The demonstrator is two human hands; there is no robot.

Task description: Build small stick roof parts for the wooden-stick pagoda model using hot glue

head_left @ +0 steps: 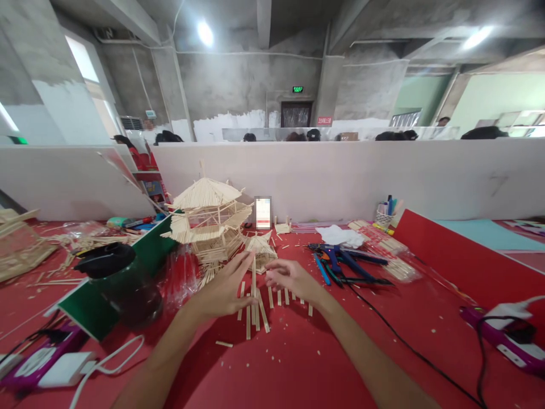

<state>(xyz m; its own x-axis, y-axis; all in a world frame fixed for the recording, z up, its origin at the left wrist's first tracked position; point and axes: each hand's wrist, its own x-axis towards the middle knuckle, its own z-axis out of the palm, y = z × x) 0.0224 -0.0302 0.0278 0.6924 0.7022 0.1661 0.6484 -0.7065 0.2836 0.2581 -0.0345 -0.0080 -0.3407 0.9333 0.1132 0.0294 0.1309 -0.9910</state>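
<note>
My left hand (227, 287) hovers over the table, its fingers stretched forward and its thumb apart from them. A thin flat wooden stick (254, 275) runs between its fingertips and thumb and appears to be held there. My right hand (293, 278) is just to the right, with its fingers curled together; whatever is between the fingertips is too small to make out. Just beyond both hands stands a small wooden-stick pavilion (260, 250) with a pointed roof. Below the hands, several cut sticks (263, 312) lie in a loose fan on the red table (272, 375).
A larger tiered stick pavilion (208, 218) stands behind left. Nearby are a dark lidded bottle (128, 284), pliers and cutters (344, 264), white tissue (340, 236) and bagged sticks (392, 253). Purple power strips (506, 341) sit at both sides. A white partition (319, 176) closes the back.
</note>
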